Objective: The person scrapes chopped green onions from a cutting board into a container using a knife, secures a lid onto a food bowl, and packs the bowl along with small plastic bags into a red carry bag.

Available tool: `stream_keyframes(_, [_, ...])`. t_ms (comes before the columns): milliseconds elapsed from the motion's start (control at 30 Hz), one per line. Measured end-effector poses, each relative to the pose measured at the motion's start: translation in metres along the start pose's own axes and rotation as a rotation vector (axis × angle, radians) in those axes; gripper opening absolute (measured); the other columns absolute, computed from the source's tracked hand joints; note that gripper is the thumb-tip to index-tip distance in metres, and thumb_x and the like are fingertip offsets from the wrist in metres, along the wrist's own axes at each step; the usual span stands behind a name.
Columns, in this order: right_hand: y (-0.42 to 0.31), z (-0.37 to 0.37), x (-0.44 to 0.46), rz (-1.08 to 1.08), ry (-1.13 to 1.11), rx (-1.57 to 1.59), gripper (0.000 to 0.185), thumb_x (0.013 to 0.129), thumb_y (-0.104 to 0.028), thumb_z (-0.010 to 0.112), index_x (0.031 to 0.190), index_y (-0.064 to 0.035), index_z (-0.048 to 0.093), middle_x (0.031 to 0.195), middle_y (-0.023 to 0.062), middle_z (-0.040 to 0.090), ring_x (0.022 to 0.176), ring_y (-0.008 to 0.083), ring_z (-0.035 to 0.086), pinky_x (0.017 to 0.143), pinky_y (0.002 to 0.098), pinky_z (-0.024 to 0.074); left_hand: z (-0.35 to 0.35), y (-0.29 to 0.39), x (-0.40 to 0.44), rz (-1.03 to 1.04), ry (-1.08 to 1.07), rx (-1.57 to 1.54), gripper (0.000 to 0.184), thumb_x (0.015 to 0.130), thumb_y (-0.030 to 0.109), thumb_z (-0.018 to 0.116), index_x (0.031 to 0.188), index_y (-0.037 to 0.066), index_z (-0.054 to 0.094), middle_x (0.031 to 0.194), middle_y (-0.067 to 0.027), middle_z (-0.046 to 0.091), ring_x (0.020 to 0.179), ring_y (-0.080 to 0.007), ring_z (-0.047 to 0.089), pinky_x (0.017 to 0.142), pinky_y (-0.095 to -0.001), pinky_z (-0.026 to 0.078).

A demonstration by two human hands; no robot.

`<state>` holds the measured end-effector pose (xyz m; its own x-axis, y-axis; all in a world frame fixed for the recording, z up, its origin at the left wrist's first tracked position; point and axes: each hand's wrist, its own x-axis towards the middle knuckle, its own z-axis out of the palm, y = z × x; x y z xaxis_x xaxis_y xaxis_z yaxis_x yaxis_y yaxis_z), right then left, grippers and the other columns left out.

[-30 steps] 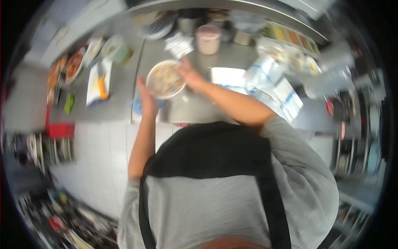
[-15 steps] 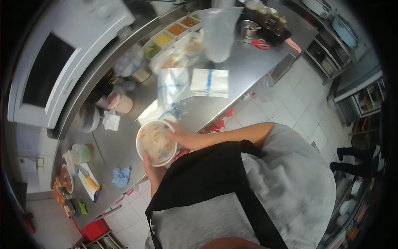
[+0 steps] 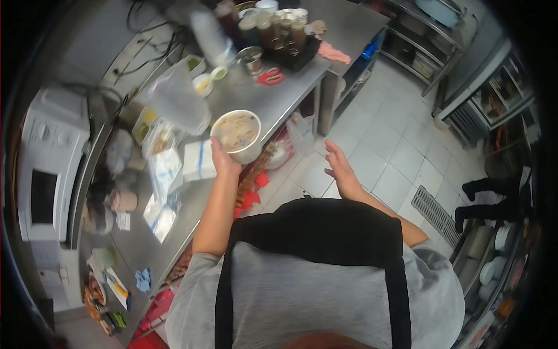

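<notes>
My left hand (image 3: 224, 163) grips the side of a round white takeaway bowl (image 3: 244, 154), with the thumb at the rim. Pale food pieces show hazily in its top; whether a clear lid covers it I cannot tell. The bowl is held level near the counter's front edge. Over the tiled floor, my right hand (image 3: 343, 174) is raised with its fingers apart and nothing in it. Beside the bowl lies a stack of white packets with a blue stripe (image 3: 199, 159).
On the steel counter (image 3: 189, 200) are red scissors (image 3: 270, 76), a metal cup (image 3: 250, 60), several bottles (image 3: 264, 30), a pink tub (image 3: 124, 200) and a yellow-handled knife (image 3: 120, 286). A white microwave (image 3: 55, 163) stands at left. Another person's dark-clad legs (image 3: 491, 203) show at right.
My right hand has let go of the bowl and moved out to the right. The left hand keeps hold of the bowl. My view and body have turned to the right along the counter.
</notes>
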<state>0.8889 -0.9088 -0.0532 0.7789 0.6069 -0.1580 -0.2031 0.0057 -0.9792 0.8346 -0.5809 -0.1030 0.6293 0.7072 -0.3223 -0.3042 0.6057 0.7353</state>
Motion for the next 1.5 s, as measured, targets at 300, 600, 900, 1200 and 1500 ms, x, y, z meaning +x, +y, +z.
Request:
stream_keyframes(300, [0.006, -0.105, 0.062, -0.052, 0.325, -0.106, 0.047, 0.092, -0.032, 0.054, 0.13, -0.0069, 0.044, 0.133, 0.0148, 0.039, 0.112, 0.0224, 0.048, 0.094, 0.0343, 0.0402, 0.034, -0.039, 0.075, 0.849, 0.429, 0.874, 0.054, 0.095, 0.023, 0.048, 0.138, -0.001, 0.024, 0.138, -0.0189, 0.028, 0.123, -0.0271, 0.037, 0.103, -0.0366, 0.031])
stream_keyframes(600, [-0.079, -0.176, 0.278, -0.292, 0.226, -0.285, 0.017, 0.084, -0.019, 0.067, 0.087, -0.0034, 0.061, 0.069, -0.0008, 0.059, 0.065, 0.0066, 0.055, 0.058, 0.0226, 0.0436, 0.179, -0.024, 0.033, 1.256, -0.198, 1.016, 0.038, 0.082, 0.009, 0.059, 0.118, 0.0, 0.051, 0.119, -0.0153, 0.051, 0.108, -0.0268, 0.049, 0.09, -0.0362, 0.041])
stream_keyframes(900, [-0.055, -0.167, 0.57, -0.482, 0.341, -0.776, 0.031, 0.082, -0.031, 0.064, 0.091, -0.0012, 0.065, 0.085, 0.0123, 0.068, 0.062, 0.0186, 0.065, 0.061, 0.0312, 0.0511, 0.269, -0.107, 0.083, -0.05, -0.629, 0.493, 0.015, 0.095, 0.017, 0.05, 0.104, 0.005, 0.053, 0.11, -0.0087, 0.058, 0.104, -0.0179, 0.055, 0.088, -0.0312, 0.042])
stream_keyframes(1200, [-0.061, -0.164, 0.654, 0.269, -0.35, -0.47, 0.07, 0.065, -0.024, 0.08, 0.123, 0.0021, 0.051, 0.101, 0.0189, 0.066, 0.096, 0.0269, 0.064, 0.079, 0.034, 0.05, 0.385, -0.188, 0.159, -0.358, -0.293, 0.184, 0.057, 0.096, 0.047, 0.039, 0.133, 0.004, 0.038, 0.136, -0.0102, 0.043, 0.124, -0.0237, 0.043, 0.101, -0.0379, 0.035])
stream_keyframes(1500, [-0.147, -0.262, 0.452, -0.252, -0.27, -0.227, 0.073, 0.072, -0.004, 0.072, 0.135, 0.0007, 0.036, 0.076, 0.0045, 0.066, 0.07, 0.0088, 0.056, 0.072, 0.0256, 0.0457, 0.445, -0.249, 0.237, 0.053, 0.214, 0.051, 0.064, 0.094, 0.06, 0.029, 0.13, 0.009, 0.044, 0.124, -0.0127, 0.052, 0.118, -0.0243, 0.047, 0.1, -0.0338, 0.034])
